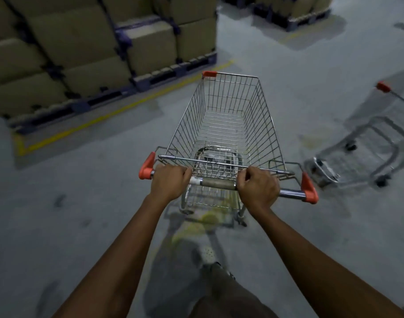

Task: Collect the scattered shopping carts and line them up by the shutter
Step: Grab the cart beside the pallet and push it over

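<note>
Shopping cart [224, 125] upright on grey floor [81, 203]; left hand [170, 181] and right hand [257, 187] both clamped around its handle bar [217, 184]; second cart [366, 143] nearby, right.

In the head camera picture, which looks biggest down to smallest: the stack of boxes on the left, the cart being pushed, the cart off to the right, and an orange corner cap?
1. Stack of boxes.
2. Pushed cart.
3. Right-hand cart, cut off by the frame and blurred, so its rank is unsure.
4. Orange corner cap.
</note>
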Tool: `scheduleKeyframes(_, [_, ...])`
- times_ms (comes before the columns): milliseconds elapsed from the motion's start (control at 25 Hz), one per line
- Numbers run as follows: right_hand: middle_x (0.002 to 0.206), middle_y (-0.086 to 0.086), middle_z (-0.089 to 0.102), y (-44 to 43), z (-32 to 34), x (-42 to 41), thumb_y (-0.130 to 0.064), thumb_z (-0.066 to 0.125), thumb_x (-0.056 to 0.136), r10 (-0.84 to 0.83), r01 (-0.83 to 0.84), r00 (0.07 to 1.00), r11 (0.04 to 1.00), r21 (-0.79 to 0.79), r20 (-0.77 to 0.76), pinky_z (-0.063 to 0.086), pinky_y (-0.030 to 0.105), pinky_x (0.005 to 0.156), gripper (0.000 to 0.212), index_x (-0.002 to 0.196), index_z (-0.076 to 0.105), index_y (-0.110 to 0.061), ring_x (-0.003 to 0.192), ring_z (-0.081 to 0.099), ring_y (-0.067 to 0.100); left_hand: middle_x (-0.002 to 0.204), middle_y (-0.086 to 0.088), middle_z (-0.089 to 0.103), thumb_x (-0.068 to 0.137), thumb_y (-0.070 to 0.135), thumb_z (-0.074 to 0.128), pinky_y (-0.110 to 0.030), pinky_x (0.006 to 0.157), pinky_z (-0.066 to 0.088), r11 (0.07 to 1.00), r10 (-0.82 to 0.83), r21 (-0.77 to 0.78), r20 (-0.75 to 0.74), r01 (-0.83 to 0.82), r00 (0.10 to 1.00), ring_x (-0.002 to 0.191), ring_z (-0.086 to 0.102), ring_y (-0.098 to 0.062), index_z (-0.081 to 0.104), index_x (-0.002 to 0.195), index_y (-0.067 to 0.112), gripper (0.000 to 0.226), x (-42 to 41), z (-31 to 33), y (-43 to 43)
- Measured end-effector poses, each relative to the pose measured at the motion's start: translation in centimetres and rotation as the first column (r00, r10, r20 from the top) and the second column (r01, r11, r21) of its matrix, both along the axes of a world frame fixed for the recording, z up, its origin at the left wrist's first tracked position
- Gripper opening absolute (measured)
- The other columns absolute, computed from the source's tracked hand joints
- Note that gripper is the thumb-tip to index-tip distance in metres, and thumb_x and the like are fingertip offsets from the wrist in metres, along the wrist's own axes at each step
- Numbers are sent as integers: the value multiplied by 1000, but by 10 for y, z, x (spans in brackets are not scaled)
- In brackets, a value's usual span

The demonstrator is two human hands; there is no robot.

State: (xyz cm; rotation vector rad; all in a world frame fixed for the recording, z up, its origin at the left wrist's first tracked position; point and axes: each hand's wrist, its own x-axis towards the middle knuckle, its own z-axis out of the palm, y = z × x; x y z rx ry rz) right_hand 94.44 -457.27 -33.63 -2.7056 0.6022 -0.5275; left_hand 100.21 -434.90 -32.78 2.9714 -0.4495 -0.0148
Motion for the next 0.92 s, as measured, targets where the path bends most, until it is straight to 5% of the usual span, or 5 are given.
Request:
scheduleKeyframes(280, [57,3,55,110,2,140,-35,43,85,387,-389,919,921,-15,-70,42,34,66,34,66,64,-16,54,48,24,75,-3,67,101,39,28,-40,87,41,912,398,-73,-82,-404,914,68,58,-22,69,83,21,48,35,6,113])
scheduleKeyframes(600, [57,2,52,282,2,211,-33,40,88,734,-737,675,675,-22,-77,39,36,71,35,65,61,-16,57,46,22,82,-4,68,101,41,30,-35,74,31,621,770,-142,-69,-771,634,76,60,-25,69,90,20,46,1,6,221])
scheduleKeyframes(800, [58,-2,51,404,-1,187,-32,44,86,896,-898,440,439,-29,-65,27,34,70,31,62,58,-20,59,41,19,74,-3,68,97,44,33,-32,69,27,378,922,-175,-22,-909,387,73,63,-26,70,85,21,45,-57,4,298])
scheduleKeyframes(920, [59,-7,48,491,-6,163,-33,44,87,979,-978,200,198,-65,-27,27,34,71,30,61,54,-22,63,38,16,70,6,63,85,66,38,-31,68,30,294,956,-196,42,-935,292,73,53,-16,66,76,25,51,-106,-4,361])
